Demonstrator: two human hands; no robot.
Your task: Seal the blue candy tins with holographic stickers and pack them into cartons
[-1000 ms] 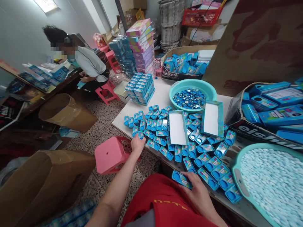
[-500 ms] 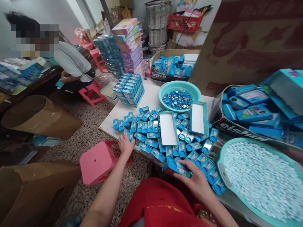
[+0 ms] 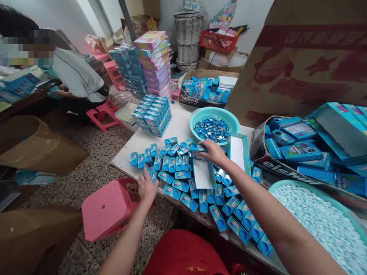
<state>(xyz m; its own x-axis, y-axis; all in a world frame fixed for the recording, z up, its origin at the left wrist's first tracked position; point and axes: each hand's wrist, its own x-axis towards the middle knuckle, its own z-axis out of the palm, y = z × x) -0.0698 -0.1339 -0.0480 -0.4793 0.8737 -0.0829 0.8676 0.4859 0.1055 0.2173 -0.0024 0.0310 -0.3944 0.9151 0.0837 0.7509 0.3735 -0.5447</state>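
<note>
Many small blue tins stand close together on the white table, each with a round recess on its printed top. At the table's left edge, my left hand has its fingers around a blue tin. My right hand reaches across the tins and grips another blue tin at the far end of a shallow open carton. A second open carton lies to the right, partly behind my right forearm. Beyond the cartons, a turquoise basin holds round blue and silver lids.
A block of stacked tins stands at the back left of the table. At right are a carton of blue boxes and a basin of pale pieces. A pink stool stands by the left edge. Another person sits beyond.
My right hand has moved from the front edge to the far end of the carton and now holds a tin there. A tin stands near where it was. My left hand stays at the left edge.
</note>
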